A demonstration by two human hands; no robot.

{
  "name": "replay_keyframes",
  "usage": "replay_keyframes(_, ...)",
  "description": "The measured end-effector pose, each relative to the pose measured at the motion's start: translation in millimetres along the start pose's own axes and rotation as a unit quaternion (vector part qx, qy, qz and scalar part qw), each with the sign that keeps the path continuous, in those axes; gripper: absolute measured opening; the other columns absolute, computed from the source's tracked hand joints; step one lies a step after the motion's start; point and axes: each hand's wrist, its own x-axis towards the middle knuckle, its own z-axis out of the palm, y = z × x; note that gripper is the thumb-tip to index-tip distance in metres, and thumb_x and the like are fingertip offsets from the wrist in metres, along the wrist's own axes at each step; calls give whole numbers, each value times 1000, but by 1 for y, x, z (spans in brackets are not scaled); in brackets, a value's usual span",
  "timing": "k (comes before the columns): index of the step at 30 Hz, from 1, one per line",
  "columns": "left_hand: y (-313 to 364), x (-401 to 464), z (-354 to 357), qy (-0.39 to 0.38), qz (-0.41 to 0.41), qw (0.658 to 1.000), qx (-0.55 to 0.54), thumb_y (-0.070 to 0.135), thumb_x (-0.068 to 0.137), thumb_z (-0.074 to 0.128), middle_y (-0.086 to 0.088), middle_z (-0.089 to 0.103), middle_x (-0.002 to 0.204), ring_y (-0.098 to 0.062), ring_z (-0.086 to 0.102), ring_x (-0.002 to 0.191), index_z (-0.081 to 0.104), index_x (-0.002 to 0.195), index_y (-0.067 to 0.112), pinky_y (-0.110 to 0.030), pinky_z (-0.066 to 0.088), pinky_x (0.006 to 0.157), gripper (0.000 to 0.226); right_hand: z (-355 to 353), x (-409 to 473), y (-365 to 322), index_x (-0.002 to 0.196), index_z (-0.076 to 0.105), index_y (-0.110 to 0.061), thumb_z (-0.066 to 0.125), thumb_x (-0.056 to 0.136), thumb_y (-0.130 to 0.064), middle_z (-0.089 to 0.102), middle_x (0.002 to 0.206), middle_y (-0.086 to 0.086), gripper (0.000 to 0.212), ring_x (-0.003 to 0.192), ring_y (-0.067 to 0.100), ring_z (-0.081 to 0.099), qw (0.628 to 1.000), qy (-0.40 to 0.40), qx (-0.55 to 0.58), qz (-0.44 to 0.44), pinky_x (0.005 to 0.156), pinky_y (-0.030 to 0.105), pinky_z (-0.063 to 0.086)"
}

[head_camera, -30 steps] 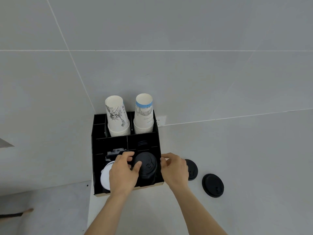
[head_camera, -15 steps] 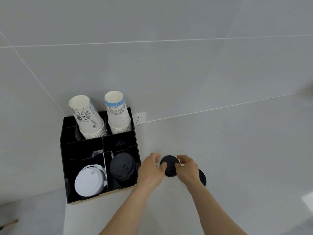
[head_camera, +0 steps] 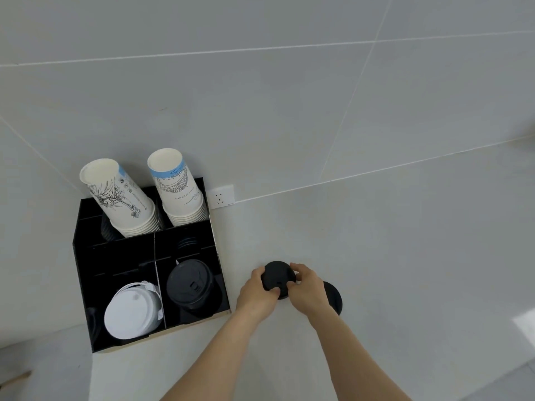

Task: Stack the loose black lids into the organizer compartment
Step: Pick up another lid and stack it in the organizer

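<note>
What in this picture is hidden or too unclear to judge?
Head view only:
- Second loose lid: mostly behind the right hand.
- Held lid: rim covered by the fingers of both hands; left hand.
- Black lid stack: count unreadable, dark inside the organizer.
- Both arms: cut off by the bottom edge.

black lids (head_camera: 278,277) | black organizer (head_camera: 115,256) | white lids (head_camera: 133,311) | white cups (head_camera: 115,195), ink sketches, blue band

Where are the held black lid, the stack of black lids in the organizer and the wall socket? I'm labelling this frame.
held black lid (head_camera: 276,274): head view, on its top face between the two hands.
stack of black lids (head_camera: 188,282): head view, on the top lid's face.
wall socket (head_camera: 222,195): head view, on its white faceplate.
</note>
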Motion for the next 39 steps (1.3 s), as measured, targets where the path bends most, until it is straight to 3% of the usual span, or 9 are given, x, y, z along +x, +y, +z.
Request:
replay_keyframes(6, 13, -11, -24, 80, 31, 994, -68, 25, 87, 66, 7, 60, 120, -11, 61, 104, 44, 140, 25, -31, 49, 92, 57, -7, -7, -22, 116, 66, -18, 62, 88, -20, 67, 97, -3, 29, 88, 17, 62, 992, 110, 52, -6, 82, 35, 51)
replay_keyframes(10, 26, -28, -62, 154, 87, 978, -107, 28, 84, 68, 18, 67, 107, 8, 60, 86, 63, 116, 35, -25, 46, 82, 33, -4, -17, -55, 97, 73, -25, 65, 85, -24, 70, 84, -11, 15, 81, 13, 65, 983, 153, 82, -58, 76, 33, 53)
replay_keyframes(14, 23, -47, -104, 215, 123, 962, -115, 26, 83, 69, 21, 69, 93, 6, 64, 81, 65, 96, 43, -27, 51, 82, 21, 13, -32, -88, 86, 72, -30, 66, 83, -29, 68, 76, -17, 8, 70, 1, 63, 977, 157, 89, -113, 66, 28, 53)
replay_keyframes(17, 11, -55, -131, 254, 128, 953, -107, 25, 82, 71, 20, 69, 87, 5, 64, 77, 68, 102, 36, -22, 50, 75, 22, 34, -42, -107, 84, 73, -31, 67, 81, -31, 69, 73, -16, 6, 68, -1, 63, 976, 141, 89, -139, 67, 27, 54)
replay_keyframes(25, -42, -64, -166, 293, 79, 951, -59, 27, 83, 73, 16, 69, 91, 7, 61, 74, 67, 101, 35, -33, 56, 78, 20, 87, -63, -123, 90, 74, -29, 71, 81, -31, 69, 75, -15, 10, 72, 5, 66, 979, 78, -8, -189, 69, 24, 51)
replay_keyframes(30, -62, -61, -164, 281, 56, 958, -33, 29, 83, 73, 16, 67, 91, -1, 64, 77, 66, 104, 33, -36, 56, 83, 22, 106, -66, -114, 81, 73, -26, 71, 81, -23, 59, 56, -18, 4, 61, 6, 61, 975, 72, -64, -201, 57, 21, 44)
replay_keyframes(35, -69, -54, -157, 274, 49, 961, -3, 29, 83, 74, 15, 67, 89, -9, 66, 79, 65, 103, 31, -31, 51, 76, 22, 113, -63, -108, 84, 73, -21, 69, 83, -21, 70, 71, -4, 4, 67, 16, 65, 970, 75, -102, -207, 65, 31, 53)
replay_keyframes(39, -74, -52, -153, 278, 50, 959, 10, 29, 83, 73, 14, 67, 90, -10, 65, 78, 65, 102, 31, -28, 47, 72, 21, 115, -60, -101, 92, 74, -24, 71, 84, -21, 62, 68, -14, 10, 67, 10, 63, 972, 72, -96, -204, 60, 20, 44)
